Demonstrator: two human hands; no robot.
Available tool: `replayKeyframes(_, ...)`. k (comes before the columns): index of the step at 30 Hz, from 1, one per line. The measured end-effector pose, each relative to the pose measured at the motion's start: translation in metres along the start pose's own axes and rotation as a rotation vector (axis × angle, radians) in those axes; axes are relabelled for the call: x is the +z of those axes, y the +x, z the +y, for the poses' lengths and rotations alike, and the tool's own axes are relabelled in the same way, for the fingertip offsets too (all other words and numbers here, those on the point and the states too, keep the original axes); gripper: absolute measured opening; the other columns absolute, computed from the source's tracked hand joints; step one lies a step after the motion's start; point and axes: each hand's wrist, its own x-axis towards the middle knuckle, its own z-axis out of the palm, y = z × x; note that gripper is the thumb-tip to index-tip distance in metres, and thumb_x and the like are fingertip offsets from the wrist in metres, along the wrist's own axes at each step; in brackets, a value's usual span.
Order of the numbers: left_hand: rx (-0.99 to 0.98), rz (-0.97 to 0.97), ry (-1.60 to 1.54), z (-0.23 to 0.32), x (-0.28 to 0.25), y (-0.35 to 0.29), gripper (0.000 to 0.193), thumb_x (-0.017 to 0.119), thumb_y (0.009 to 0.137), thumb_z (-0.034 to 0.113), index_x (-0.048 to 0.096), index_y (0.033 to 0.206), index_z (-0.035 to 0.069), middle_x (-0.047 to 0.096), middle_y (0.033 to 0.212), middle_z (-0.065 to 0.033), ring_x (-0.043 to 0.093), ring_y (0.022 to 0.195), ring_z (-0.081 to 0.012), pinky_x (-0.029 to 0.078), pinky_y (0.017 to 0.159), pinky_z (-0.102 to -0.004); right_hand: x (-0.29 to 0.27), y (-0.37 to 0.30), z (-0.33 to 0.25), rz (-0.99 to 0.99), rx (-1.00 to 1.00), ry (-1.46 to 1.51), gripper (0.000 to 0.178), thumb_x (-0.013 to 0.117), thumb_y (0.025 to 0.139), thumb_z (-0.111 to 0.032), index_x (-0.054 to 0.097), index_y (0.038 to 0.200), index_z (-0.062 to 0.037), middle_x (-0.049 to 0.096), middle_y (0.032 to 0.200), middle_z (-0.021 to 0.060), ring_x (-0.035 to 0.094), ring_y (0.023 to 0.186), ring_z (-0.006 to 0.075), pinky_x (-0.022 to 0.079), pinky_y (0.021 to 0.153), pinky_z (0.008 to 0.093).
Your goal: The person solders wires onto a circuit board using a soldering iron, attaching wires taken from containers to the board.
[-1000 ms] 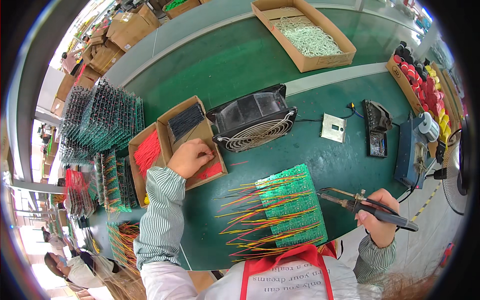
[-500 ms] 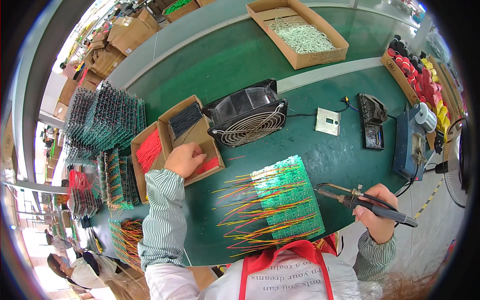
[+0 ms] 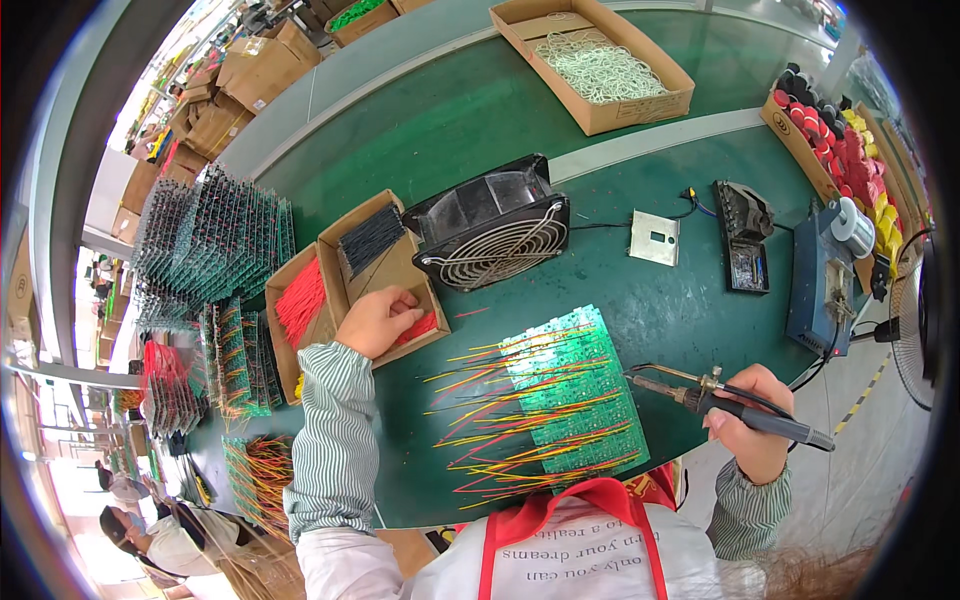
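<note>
Beside the black fan [image 3: 492,235], thin red wires [image 3: 420,327] (judged light, limp, best pinched mid-length) are gripped by the left hand [image 3: 377,320], while the soldering iron [image 3: 730,405] is clasped by the right hand [image 3: 752,422].

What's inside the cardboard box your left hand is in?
The box holds a bundle of black wires at its far end and red wires near the left hand. The hand covers part of the red ones, so whether it grips any cannot be seen.
</note>
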Motion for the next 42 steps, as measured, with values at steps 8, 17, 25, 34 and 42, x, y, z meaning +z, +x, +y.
replayKeyframes(8, 0.069, -0.182, 0.143, -0.009, 0.004, 0.013, 0.020, 0.067, 0.084, 0.015, 0.066, 0.091, -0.003, 0.067, 0.079, -0.0099, 0.061, 0.072, -0.0142, 0.049, 0.067, -0.0280, 0.001, 0.001, 0.000, -0.009, 0.010, -0.011, 0.020, 0.072, 0.065, -0.002, 0.058, 0.079, -0.0005, 0.061, 0.065, 0.0036, 0.055, 0.056, 0.0078, 0.043, 0.051, 0.0224)
replayKeyframes(17, 0.065, -0.208, 0.150, -0.009, -0.004, 0.012, 0.024, 0.066, 0.082, 0.016, 0.068, 0.099, -0.002, 0.068, 0.081, -0.0115, 0.062, 0.068, -0.0143, 0.050, 0.065, -0.0284, 0.001, 0.002, 0.000, -0.014, 0.014, 0.011, 0.020, 0.072, 0.065, -0.002, 0.059, 0.080, 0.0000, 0.061, 0.066, 0.0038, 0.056, 0.057, 0.0081, 0.043, 0.052, 0.0224)
replayKeyframes(25, 0.020, -0.108, 0.239, -0.001, 0.004, 0.012, 0.021, 0.066, 0.081, 0.016, 0.069, 0.094, -0.001, 0.068, 0.075, -0.0118, 0.063, 0.065, -0.0155, 0.050, 0.063, -0.0292, -0.001, 0.001, 0.000, -0.023, 0.021, 0.016, 0.019, 0.071, 0.066, -0.002, 0.059, 0.080, -0.0003, 0.062, 0.067, 0.0041, 0.056, 0.057, 0.0082, 0.044, 0.052, 0.0223)
replayKeyframes(34, 0.041, 0.053, 0.195, 0.006, 0.003, 0.000, 0.020, 0.065, 0.082, 0.017, 0.066, 0.090, 0.000, 0.066, 0.082, -0.0192, 0.065, 0.078, -0.0319, 0.050, 0.072, -0.0381, -0.003, 0.000, 0.002, -0.020, 0.018, 0.052, 0.019, 0.071, 0.067, -0.001, 0.058, 0.081, -0.0007, 0.062, 0.067, 0.0038, 0.056, 0.057, 0.0078, 0.044, 0.052, 0.0225)
replayKeyframes(42, 0.068, 0.191, 0.218, -0.003, 0.008, -0.002, 0.020, 0.065, 0.084, 0.017, 0.063, 0.092, -0.001, 0.065, 0.081, -0.0188, 0.064, 0.077, -0.0296, 0.050, 0.069, -0.0371, -0.005, -0.001, 0.002, -0.034, 0.003, 0.028, 0.019, 0.072, 0.067, -0.002, 0.058, 0.080, -0.0008, 0.060, 0.067, 0.0027, 0.054, 0.057, 0.0071, 0.042, 0.052, 0.0225)
